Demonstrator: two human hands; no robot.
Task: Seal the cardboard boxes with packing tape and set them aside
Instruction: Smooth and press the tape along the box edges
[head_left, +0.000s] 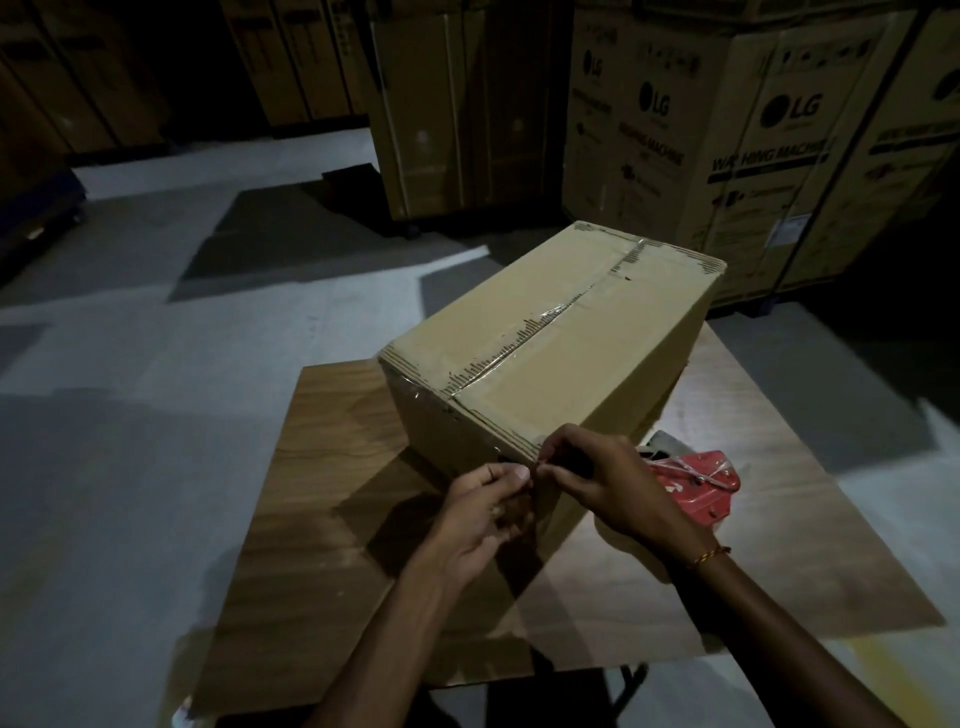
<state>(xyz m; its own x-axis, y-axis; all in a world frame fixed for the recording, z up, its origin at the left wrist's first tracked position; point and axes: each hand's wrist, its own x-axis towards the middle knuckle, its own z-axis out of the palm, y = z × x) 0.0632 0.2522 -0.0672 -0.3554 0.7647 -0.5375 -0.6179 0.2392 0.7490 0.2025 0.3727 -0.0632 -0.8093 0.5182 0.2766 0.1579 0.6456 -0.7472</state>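
A cardboard box (550, 353) sits on a wooden worktop (332, 467) at frame centre, its long axis and taped top seam running from lower left toward upper right. Both hands meet at its near bottom corner, directly below the seam's end. The left hand (483, 514) and right hand (602, 483) each pinch something thin there (likely a tape end; too dim to confirm), fingertips almost touching. A red tape dispenser (696, 486) lies just right of the right hand.

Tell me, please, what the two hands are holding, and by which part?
Both the left hand and right hand pinch something thin, apparently clear tape, at the near bottom corner of the brown cardboard box. The red tape dispenser lies unheld.
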